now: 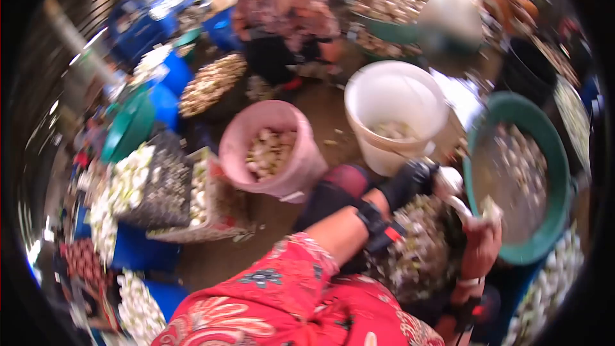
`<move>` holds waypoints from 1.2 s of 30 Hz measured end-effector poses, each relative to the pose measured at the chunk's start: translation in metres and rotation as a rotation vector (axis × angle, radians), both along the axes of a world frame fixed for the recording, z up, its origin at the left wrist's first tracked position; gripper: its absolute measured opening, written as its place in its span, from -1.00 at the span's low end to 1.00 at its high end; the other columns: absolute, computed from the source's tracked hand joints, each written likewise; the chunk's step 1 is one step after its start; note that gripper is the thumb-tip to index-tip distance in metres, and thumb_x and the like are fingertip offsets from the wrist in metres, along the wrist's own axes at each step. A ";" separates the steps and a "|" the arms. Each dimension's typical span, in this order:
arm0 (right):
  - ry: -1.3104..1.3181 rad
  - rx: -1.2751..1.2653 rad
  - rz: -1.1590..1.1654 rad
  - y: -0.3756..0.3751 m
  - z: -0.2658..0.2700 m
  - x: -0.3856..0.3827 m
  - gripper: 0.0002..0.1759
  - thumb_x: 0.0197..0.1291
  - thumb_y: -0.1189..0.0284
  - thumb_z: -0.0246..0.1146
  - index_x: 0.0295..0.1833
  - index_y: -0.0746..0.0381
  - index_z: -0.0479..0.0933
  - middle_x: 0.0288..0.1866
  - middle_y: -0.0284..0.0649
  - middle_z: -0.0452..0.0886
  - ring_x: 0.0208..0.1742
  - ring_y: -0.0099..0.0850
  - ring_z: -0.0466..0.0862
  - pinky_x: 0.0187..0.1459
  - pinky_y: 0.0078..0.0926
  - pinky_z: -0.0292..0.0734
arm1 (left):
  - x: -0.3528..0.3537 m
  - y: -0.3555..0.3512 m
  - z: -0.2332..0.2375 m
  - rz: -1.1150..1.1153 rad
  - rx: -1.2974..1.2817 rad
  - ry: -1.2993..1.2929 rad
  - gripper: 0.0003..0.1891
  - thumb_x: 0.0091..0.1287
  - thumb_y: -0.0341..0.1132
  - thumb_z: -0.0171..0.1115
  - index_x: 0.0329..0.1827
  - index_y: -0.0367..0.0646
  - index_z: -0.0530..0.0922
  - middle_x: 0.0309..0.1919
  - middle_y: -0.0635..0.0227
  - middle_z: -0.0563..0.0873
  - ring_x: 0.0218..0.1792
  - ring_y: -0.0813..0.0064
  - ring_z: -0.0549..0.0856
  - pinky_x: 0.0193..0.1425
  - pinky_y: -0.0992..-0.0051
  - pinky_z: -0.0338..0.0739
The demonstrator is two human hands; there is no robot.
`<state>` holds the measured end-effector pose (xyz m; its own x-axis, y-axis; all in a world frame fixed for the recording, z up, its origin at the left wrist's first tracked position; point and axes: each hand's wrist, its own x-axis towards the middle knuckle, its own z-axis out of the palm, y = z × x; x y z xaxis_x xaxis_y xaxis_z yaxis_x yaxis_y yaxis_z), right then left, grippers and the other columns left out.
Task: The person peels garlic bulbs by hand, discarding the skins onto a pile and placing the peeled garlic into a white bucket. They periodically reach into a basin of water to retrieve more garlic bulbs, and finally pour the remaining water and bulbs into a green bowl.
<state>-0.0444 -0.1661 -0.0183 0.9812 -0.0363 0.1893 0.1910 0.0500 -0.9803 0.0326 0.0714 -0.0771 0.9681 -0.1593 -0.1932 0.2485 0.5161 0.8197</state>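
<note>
Head view: my left arm reaches across from the lower left, forearm angled up and right, wristband (377, 223) on. The left hand (415, 179), black-gloved, bends over toward the right, its fingers closed on a pale bulb (451, 181). My right hand (482, 242) comes up from the lower right, wrist below, fingers pointing upward beside the bulb; blurred, so I can't tell how wide they are or what they grip. Bulb sits between both hands, above a pile (419, 243) of pale pieces. Green tub (560, 166) just right, white bucket (373, 150) just ahead, pink bucket (309, 168) farther left.
</note>
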 end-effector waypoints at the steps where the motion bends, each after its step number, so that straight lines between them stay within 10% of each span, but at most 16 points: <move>1: 0.090 0.319 -0.082 -0.013 0.004 0.005 -0.68 0.39 0.48 -0.01 0.16 0.40 0.41 -0.16 -0.22 0.58 -0.17 -0.46 0.58 -0.12 -0.54 0.52 | -0.004 0.002 0.022 0.031 0.145 0.017 -0.70 0.42 -0.07 0.10 -0.23 -0.14 0.58 -0.50 0.37 0.63 -0.53 0.52 0.62 -0.42 0.52 0.54; 4: 0.134 0.811 -0.325 -0.031 0.013 0.017 -0.69 0.37 0.52 -0.02 0.18 0.34 0.41 -0.16 -0.28 0.57 -0.24 -0.48 0.59 -0.22 -0.56 0.54 | -0.006 -0.002 0.034 0.045 -0.243 0.116 -0.63 0.41 -0.11 0.10 0.02 -0.26 0.51 -0.11 0.18 0.70 -0.14 0.30 0.71 -0.05 0.35 0.62; 8: 0.543 -0.191 0.241 -0.032 0.006 0.006 -0.66 0.18 0.50 0.20 0.08 0.32 0.48 -0.27 -0.29 0.65 -0.24 -0.45 0.64 -0.21 -0.51 0.56 | -0.009 -0.016 0.043 0.027 -0.301 0.153 -0.62 0.42 -0.16 0.08 0.16 -0.23 0.46 0.01 0.16 0.64 -0.03 0.29 0.67 0.12 0.27 0.55; 10: 0.337 -0.468 0.182 -0.015 -0.030 0.002 -0.61 0.04 0.47 0.35 0.02 0.32 0.51 -0.36 -0.22 0.65 -0.26 -0.48 0.63 -0.20 -0.48 0.57 | -0.013 -0.029 0.050 0.010 -0.246 0.161 -0.62 0.43 -0.14 0.07 0.16 -0.22 0.47 0.00 0.18 0.65 -0.04 0.31 0.67 0.09 0.31 0.56; 16: 0.150 0.233 -0.018 0.015 0.007 0.010 -0.66 0.07 0.56 0.34 0.01 0.27 0.53 -0.28 -0.28 0.63 -0.26 -0.53 0.62 -0.17 -0.57 0.58 | -0.025 -0.064 0.057 -0.182 -0.260 0.278 -0.63 0.45 -0.09 0.04 0.10 -0.17 0.53 -0.14 0.32 0.70 -0.19 0.48 0.69 -0.12 0.49 0.58; 23: 0.367 0.298 -0.209 -0.015 0.005 0.013 -0.96 0.28 0.53 0.19 -0.19 0.24 0.54 -0.44 -0.38 0.57 -0.56 -0.66 0.54 -0.52 -0.74 0.47 | 0.031 0.015 0.106 0.191 0.352 -0.365 -0.81 0.41 -0.35 0.14 -0.04 -0.25 0.56 -0.25 0.44 0.64 -0.28 0.66 0.61 -0.19 0.61 0.54; 26: 0.382 0.265 -0.133 -0.023 0.004 0.007 -0.83 0.37 0.33 0.15 -0.12 0.20 0.54 -0.39 -0.37 0.60 -0.52 -0.64 0.58 -0.49 -0.74 0.48 | 0.090 0.081 0.107 0.524 1.094 -0.707 -0.71 0.26 -0.36 0.28 -0.04 -0.35 0.55 -0.17 0.10 0.70 -0.15 0.25 0.67 -0.01 0.39 0.53; 31: 0.478 0.303 -0.155 -0.016 0.000 0.007 -0.79 0.38 0.30 0.14 -0.15 0.23 0.54 -0.34 -0.34 0.61 -0.44 -0.63 0.59 -0.46 -0.73 0.47 | 0.058 0.004 0.078 0.035 1.037 -0.635 -0.87 0.31 -0.40 0.20 -0.30 -0.26 0.67 -0.37 0.18 0.73 -0.30 0.43 0.69 -0.13 0.45 0.55; 33: 0.435 0.248 -0.045 -0.034 -0.024 0.010 -0.82 0.37 0.35 0.11 -0.15 0.22 0.53 -0.29 -0.33 0.62 -0.41 -0.64 0.59 -0.44 -0.74 0.44 | 0.042 -0.030 0.077 -0.172 1.358 -0.833 -0.75 0.25 -0.23 0.25 -0.46 -0.26 0.60 -0.48 -0.01 0.63 -0.43 0.09 0.63 -0.32 0.20 0.45; 36: 0.432 0.086 -0.096 -0.038 -0.010 0.013 -0.81 0.34 0.46 0.09 -0.01 0.21 0.54 -0.19 -0.33 0.62 -0.33 -0.65 0.57 -0.38 -0.77 0.38 | 0.050 -0.062 0.061 -0.303 1.349 -0.591 -0.71 0.23 -0.15 0.21 -0.42 -0.25 0.60 -0.37 -0.05 0.63 -0.23 -0.05 0.61 -0.09 0.11 0.46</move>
